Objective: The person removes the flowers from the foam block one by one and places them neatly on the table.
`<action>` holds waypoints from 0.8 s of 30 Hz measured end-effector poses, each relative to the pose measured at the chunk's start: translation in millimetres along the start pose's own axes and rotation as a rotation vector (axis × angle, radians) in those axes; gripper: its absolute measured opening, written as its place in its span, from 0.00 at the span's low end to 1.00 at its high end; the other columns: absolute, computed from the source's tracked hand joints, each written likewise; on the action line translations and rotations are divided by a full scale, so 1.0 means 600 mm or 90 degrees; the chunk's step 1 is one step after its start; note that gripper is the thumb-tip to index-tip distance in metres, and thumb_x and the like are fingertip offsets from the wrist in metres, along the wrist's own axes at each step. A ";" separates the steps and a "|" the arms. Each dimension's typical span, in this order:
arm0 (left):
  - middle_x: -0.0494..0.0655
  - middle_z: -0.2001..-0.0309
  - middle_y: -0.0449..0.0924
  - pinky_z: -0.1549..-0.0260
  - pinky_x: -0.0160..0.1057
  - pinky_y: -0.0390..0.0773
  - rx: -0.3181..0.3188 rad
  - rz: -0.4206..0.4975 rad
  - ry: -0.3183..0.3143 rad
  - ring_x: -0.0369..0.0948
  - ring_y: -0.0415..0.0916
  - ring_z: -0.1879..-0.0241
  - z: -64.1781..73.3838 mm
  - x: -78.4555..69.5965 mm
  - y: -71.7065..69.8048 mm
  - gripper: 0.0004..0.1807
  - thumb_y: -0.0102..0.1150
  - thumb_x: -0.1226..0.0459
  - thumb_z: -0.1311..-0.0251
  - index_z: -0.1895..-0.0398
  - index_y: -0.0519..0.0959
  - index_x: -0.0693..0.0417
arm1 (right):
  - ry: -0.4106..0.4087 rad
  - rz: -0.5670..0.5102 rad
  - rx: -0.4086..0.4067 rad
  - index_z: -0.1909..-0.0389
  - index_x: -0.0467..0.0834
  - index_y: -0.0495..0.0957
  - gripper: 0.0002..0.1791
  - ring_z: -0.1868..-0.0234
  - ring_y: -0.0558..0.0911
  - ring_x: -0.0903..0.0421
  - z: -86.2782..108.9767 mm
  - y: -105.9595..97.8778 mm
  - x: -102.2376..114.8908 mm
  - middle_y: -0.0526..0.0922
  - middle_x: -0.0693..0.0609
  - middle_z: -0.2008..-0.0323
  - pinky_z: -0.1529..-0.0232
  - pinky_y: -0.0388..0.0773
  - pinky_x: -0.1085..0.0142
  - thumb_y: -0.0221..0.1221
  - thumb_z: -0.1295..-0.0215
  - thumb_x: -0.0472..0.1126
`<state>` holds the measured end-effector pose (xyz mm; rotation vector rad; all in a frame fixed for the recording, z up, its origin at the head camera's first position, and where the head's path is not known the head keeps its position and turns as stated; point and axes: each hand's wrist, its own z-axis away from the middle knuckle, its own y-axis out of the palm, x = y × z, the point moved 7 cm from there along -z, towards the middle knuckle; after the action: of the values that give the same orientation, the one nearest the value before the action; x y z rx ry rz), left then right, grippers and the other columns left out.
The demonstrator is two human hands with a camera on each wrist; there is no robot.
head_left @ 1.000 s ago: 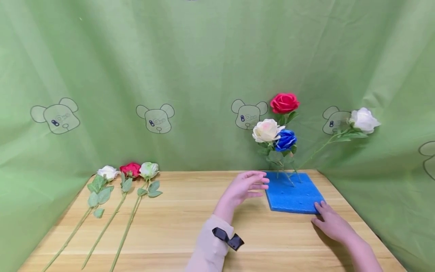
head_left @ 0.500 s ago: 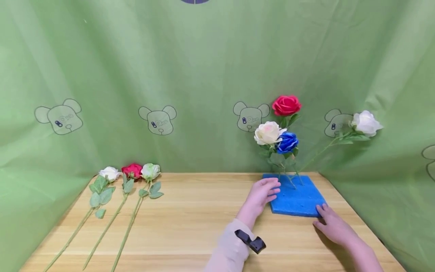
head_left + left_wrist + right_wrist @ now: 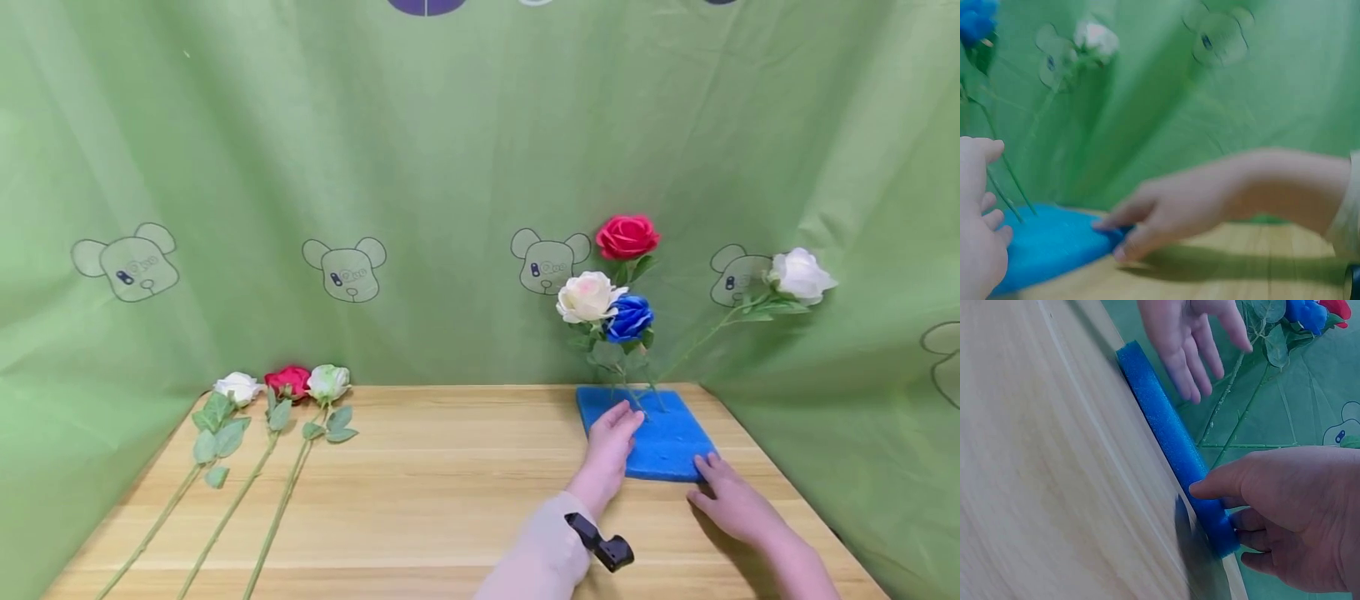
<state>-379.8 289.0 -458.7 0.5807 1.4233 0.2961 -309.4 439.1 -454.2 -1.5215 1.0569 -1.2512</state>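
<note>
A blue foam board lies at the right of the table, with several artificial roses stuck in it. A red rose, a cream rose and a blue rose stand close together, while a white rose leans far right. My left hand is over the board's left part, near the stems, fingers loosely extended and holding nothing. At the board's front right corner my right hand grips the foam; in the right wrist view its thumb presses the front edge, fingers around the side.
On the table's left side lie three roses with long stems: a white one, a red one and a pale green one. A green curtain with printed bear heads hangs behind the wooden table.
My left hand has moved right, from beside the board's left edge to over it near the stems. My right hand has stayed at the board's corner.
</note>
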 end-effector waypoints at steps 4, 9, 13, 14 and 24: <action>0.59 0.38 0.75 0.34 0.54 0.69 -0.031 -0.061 0.001 0.53 0.72 0.36 0.001 0.021 0.004 0.25 0.61 0.65 0.38 0.37 0.72 0.63 | 0.003 0.000 0.001 0.38 0.19 0.62 0.36 0.37 0.59 0.20 0.000 0.001 0.001 0.55 0.16 0.36 0.39 0.62 0.31 0.58 0.34 0.44; 0.56 0.38 0.75 0.33 0.52 0.69 -0.055 -0.112 0.004 0.51 0.71 0.36 -0.008 0.036 0.006 0.27 0.63 0.62 0.38 0.37 0.72 0.61 | 0.000 -0.006 -0.004 0.38 0.19 0.61 0.36 0.36 0.59 0.20 0.000 0.000 0.005 0.55 0.16 0.36 0.38 0.61 0.31 0.58 0.34 0.44; 0.57 0.38 0.76 0.35 0.51 0.71 -0.062 -0.133 0.008 0.52 0.72 0.37 -0.017 0.041 0.013 0.27 0.64 0.63 0.40 0.37 0.73 0.63 | -0.001 -0.005 -0.006 0.38 0.19 0.62 0.35 0.37 0.59 0.20 0.004 -0.001 0.004 0.55 0.16 0.36 0.38 0.61 0.31 0.58 0.35 0.42; 0.57 0.39 0.76 0.35 0.50 0.72 -0.064 -0.140 0.007 0.51 0.72 0.37 -0.019 0.043 0.014 0.27 0.64 0.63 0.39 0.38 0.73 0.63 | -0.001 -0.005 -0.006 0.38 0.19 0.62 0.35 0.37 0.59 0.20 0.004 0.000 0.004 0.56 0.16 0.36 0.38 0.62 0.31 0.58 0.35 0.42; 0.56 0.44 0.80 0.40 0.46 0.77 -0.097 -0.216 0.028 0.50 0.77 0.41 -0.036 0.038 0.028 0.24 0.64 0.65 0.40 0.40 0.75 0.63 | 0.014 -0.014 0.006 0.37 0.19 0.60 0.35 0.36 0.57 0.20 0.007 -0.004 0.006 0.54 0.16 0.35 0.37 0.59 0.31 0.57 0.33 0.43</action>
<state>-395.5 319.1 -469.6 0.2041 1.4984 0.1454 -304.4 437.1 -451.3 -1.5197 1.0496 -1.2896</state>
